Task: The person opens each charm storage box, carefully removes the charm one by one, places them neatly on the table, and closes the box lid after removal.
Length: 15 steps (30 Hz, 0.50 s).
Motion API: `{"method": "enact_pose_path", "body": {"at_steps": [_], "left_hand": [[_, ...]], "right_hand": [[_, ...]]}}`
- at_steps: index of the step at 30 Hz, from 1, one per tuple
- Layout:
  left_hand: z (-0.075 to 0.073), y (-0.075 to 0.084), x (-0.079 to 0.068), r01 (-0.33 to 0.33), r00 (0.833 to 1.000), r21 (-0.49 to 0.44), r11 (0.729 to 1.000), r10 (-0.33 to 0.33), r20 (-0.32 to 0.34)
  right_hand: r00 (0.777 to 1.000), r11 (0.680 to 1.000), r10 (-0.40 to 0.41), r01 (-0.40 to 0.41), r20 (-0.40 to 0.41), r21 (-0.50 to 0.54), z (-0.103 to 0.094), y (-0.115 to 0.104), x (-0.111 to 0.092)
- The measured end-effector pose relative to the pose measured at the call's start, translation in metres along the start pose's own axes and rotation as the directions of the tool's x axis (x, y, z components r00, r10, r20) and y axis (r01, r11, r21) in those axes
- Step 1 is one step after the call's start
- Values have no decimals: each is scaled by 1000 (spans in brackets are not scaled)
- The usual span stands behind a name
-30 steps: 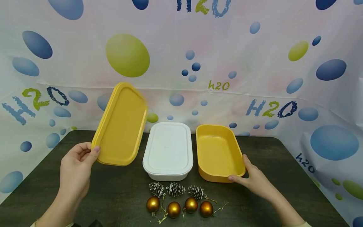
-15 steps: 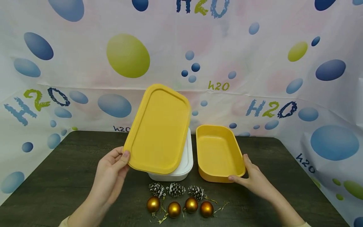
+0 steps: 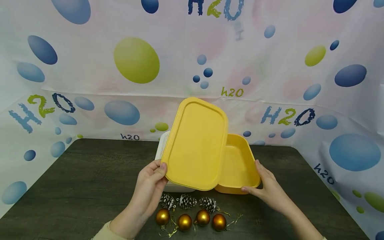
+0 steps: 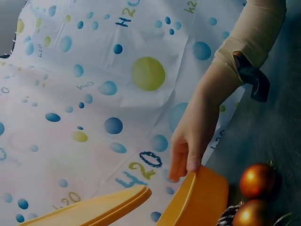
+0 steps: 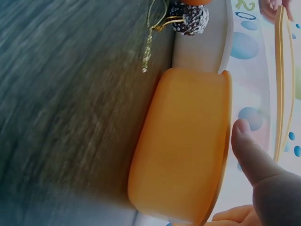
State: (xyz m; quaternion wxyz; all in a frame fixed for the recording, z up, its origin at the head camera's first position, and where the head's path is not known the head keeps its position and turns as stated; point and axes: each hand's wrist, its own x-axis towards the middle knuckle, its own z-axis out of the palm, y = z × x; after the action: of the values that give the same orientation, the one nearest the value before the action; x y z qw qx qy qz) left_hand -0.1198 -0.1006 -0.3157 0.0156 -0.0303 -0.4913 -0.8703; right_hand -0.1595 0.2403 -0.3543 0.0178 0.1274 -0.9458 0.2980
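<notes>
In the head view my left hand [image 3: 150, 190] pinches a yellow lid [image 3: 196, 146] by its near left corner, thumb on top. The lid is raised and tilted, its face towards me. It overlaps the left part of a yellow food container [image 3: 238, 166], which stands uncovered on the table with a bare inside. My right hand [image 3: 271, 191] holds that container at its near right corner, thumb at the front rim and fingers along the right side. The right wrist view shows the container's outer wall [image 5: 183, 146] close up, with the thumb [image 5: 249, 150] at its rim.
A white lidded container [image 3: 161, 145] stands left of the yellow one, mostly hidden behind the lid. In front lie three frosted pine cones [image 3: 186, 201] and several gold baubles [image 3: 184, 222] with strings. A patterned sheet [image 3: 186, 43] hangs behind the dark table [image 3: 99, 173].
My left hand has carried the yellow lid rightwards, from left of the white container across it to overlap the yellow container. The right hand and the yellow container have stayed in place.
</notes>
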Motion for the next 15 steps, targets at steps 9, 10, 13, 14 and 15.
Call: {"method": "enact_pose_path", "body": {"at_steps": [9, 10, 13, 14, 15], "left_hand": [[16, -17, 4, 31, 999, -44, 999, -29, 43], [17, -18, 4, 33, 998, -42, 999, -31, 51], [20, -21, 4, 50, 997, -56, 997, -47, 59], [22, -22, 4, 57, 997, -62, 996, -53, 58], [23, -23, 4, 62, 997, -66, 996, -58, 59]], "right_hand": [[977, 973, -202, 207, -65, 97, 6, -16, -4], [974, 969, -215, 221, -63, 108, 7, -18, -5], [966, 956, -252, 258, -58, 137, 8, -23, -6], [963, 952, -264, 269, -57, 143, 8, -24, -6], [960, 949, -273, 278, -57, 145, 8, -26, -6]]}}
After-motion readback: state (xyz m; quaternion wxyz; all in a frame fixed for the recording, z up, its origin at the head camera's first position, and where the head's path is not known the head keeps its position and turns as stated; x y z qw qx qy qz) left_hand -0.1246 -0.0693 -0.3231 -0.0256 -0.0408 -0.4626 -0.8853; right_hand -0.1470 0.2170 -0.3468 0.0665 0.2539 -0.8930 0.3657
